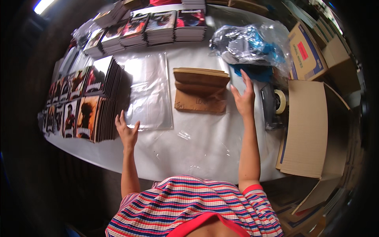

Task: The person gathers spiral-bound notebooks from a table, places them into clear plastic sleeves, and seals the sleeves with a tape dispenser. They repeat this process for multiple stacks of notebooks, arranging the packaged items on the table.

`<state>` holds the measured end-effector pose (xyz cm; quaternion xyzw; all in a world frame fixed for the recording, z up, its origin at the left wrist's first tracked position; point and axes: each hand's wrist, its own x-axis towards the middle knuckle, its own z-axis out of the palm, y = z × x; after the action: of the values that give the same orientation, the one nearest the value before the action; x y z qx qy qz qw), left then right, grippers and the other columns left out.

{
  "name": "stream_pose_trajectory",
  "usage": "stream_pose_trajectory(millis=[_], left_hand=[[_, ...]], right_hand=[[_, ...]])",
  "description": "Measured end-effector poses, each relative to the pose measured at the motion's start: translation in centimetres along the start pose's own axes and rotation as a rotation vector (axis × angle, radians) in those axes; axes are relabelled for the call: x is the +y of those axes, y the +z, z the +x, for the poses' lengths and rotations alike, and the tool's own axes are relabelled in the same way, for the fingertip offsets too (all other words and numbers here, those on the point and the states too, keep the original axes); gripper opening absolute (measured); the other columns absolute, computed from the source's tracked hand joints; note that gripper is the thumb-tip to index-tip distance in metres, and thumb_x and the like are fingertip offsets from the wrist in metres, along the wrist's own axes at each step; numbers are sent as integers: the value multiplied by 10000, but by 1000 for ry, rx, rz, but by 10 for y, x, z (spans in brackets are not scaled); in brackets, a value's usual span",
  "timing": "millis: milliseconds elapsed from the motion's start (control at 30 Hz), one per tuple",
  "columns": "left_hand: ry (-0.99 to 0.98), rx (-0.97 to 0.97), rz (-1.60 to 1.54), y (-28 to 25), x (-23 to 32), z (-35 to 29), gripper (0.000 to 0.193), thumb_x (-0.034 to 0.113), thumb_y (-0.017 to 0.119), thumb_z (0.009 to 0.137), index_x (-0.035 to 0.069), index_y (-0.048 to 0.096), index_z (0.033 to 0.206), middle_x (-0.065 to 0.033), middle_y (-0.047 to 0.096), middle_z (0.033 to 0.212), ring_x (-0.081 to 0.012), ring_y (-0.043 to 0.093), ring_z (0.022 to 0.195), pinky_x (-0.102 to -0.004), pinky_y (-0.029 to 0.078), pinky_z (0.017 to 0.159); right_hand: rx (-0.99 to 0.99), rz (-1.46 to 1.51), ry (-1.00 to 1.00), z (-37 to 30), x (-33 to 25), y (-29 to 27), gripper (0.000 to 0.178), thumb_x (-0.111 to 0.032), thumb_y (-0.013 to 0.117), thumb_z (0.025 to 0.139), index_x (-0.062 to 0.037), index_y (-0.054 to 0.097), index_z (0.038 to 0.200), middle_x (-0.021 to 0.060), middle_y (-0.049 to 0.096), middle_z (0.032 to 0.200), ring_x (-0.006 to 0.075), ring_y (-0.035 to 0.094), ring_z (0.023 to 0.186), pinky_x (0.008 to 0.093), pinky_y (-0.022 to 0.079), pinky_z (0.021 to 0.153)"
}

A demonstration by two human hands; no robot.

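Note:
My left hand (pixel 128 132) is open above the table, its fingers apart at the lower left corner of a stack of clear plastic sleeves (pixel 152 94). Close to its left stand rows of booklets (pixel 89 118) with dark picture covers. My right hand (pixel 244 96) is raised and open, with nothing in it. Between the two hands sits a brown cardboard piece (pixel 200 98), folded so that its back part stands up; handwriting marks its front. The right hand is just beside this cardboard's right edge, and I cannot tell whether they touch.
Several booklet stacks (pixel 160 29) line the far side of the white-covered table (pixel 189 154). Crumpled clear plastic (pixel 246 43) with blue material lies at the back right. A black tape dispenser (pixel 271 106) stands near an open cardboard box (pixel 306 130); another printed box (pixel 306 51) is behind.

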<state>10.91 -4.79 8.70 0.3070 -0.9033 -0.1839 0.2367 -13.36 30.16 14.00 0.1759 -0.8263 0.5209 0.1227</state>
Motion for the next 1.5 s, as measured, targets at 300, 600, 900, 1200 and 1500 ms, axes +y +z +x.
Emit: stream_pose_trajectory(millis=[300, 600, 900, 1200, 1500], left_hand=[[-392, -92, -76, 12, -44, -15, 762, 477, 685, 726, 16, 423, 1274, -291, 434, 1216, -430, 467, 1103, -448, 394, 931], [-445, -161, -132, 14, -53, 8, 862, 339, 786, 637, -30, 360, 1288, -301, 443, 1205, -441, 472, 1084, -450, 413, 902], [-22, 127, 30, 43, -78, 58, 664, -62, 632, 691, 75, 427, 1308, -237, 403, 1234, -422, 394, 1166, -429, 360, 978], [85, -374, -27, 4, 27, -83, 653, 374, 780, 645, 26, 506, 1125, -182, 402, 1212, -369, 372, 1114, -462, 343, 906], [354, 12, -14, 2, 4, 0, 111, -45, 478, 747, 47, 528, 711, -129, 541, 730, -313, 533, 647, -410, 427, 588]], right_hand=[[-541, -747, -118, 76, -25, 89, 490, -54, 667, 721, -214, 562, 1172, 95, 633, 1043, 308, 601, 979, 466, 467, 828], [-265, -647, -196, 162, 0, 175, 374, 50, 603, 677, -88, 637, 1022, 153, 652, 967, 310, 621, 931, 375, 480, 825], [-200, -513, -557, 134, -35, 169, 527, -93, 691, 724, -112, 506, 1217, 173, 495, 1163, 352, 491, 1077, 380, 405, 920], [-302, -755, 490, -112, 81, -50, 963, -495, 747, 645, -165, 257, 1406, 223, 315, 1387, 372, 284, 1288, 514, 299, 1005], [-108, -822, 641, -147, 69, -67, 916, -522, 722, 659, -154, 288, 1377, 190, 359, 1362, 372, 358, 1229, 500, 320, 976]])
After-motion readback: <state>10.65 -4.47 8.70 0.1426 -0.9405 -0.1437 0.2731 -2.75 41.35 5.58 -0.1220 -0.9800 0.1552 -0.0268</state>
